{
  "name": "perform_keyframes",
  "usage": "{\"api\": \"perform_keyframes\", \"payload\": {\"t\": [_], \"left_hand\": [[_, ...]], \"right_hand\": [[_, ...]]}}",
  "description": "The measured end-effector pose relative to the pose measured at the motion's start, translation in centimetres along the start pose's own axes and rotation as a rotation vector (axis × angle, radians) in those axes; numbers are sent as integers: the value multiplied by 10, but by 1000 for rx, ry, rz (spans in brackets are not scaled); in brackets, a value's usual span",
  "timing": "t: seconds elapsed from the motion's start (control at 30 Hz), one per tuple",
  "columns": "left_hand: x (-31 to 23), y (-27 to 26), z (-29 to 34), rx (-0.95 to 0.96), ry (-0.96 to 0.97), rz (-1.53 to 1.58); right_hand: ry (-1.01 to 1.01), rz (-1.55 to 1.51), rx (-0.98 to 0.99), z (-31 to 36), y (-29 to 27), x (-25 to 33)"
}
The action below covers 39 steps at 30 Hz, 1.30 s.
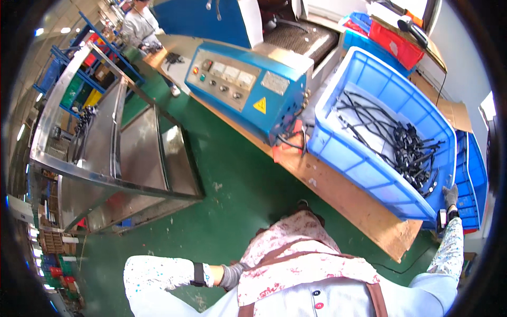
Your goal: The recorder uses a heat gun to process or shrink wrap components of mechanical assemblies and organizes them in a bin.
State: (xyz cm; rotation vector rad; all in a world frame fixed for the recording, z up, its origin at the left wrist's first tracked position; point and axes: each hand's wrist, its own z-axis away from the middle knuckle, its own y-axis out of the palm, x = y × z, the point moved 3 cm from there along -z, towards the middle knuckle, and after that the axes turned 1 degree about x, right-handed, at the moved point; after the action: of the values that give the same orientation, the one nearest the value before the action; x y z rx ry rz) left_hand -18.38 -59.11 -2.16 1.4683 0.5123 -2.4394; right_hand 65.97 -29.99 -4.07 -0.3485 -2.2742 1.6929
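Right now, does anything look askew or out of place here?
Yes. The blue crate of black cables sits tilted on the wooden bench, its corner overhanging the edge, where the gloved right hand touches it.

My right glove (450, 195) is grey knit cloth, resting on the glossy blue plastic crate (343, 153) — inside, matt black rubbery cables (406, 145). The bench (348, 198) is rough bare wood — the floor (232, 185) scuffed green paint.

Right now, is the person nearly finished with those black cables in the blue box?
Hard to tell. Many black cables already lie heaped in the big blue bin on the wooden bench. The gloved right hand rests on the bin's corner; the left hand sits by the apron, holding nothing visible. No cables wait outside the bin.
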Motion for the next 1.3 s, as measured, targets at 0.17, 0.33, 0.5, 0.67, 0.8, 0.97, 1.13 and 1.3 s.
{"api": "perform_keyframes", "payload": {"t": [0.17,0.33,0.5,0.67,0.8,0.97,1.13,1.3], "left_hand": [[-5,2,6,4,2,13],[-3,8,5,35,23,29],[-4,8,7,49,12,44],[-5,-5,6,81,11,36],[1,-27,-1,116,-22,17],[10,-71,-19,207,0,-30],[-7,-144,-50,249,-97,-127],[-37,-239,-83,293,-233,-309]], "right_hand": [[56,-139,131,-14,7,14],[44,-184,97,-10,-1,-1],[58,-154,166,-10,5,8],[101,-254,168,-5,2,-2],[104,-77,122,4,20,12],[184,-54,136,18,-18,-4],[122,564,983,7,-80,128],[-6,419,171,-110,-128,266]]}}
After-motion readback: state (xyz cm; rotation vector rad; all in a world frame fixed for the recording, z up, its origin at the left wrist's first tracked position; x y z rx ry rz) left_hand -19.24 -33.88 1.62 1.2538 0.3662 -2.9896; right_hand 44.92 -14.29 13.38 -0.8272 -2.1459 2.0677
